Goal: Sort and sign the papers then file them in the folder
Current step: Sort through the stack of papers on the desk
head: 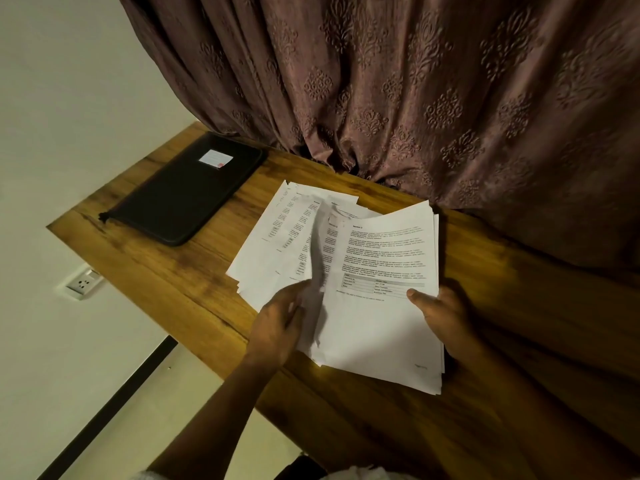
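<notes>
A stack of printed white papers [377, 327] is held above the wooden table [180, 282]; its top sheet shows text and a small table. My right hand [446, 317] grips the stack's right edge, thumb on top. My left hand [277, 323] pinches one sheet [317, 271] lifted on edge at the stack's left side. More printed sheets [277, 237] lie fanned out flat on the table behind. A black zipped folder [183, 192] with a small white label lies shut at the table's far left corner.
A brown patterned curtain [415, 91] hangs over the table's far edge and touches the wood. A white wall with a socket [83, 282] is at the left, beyond the table's left edge. Bare wood shows between the folder and the papers.
</notes>
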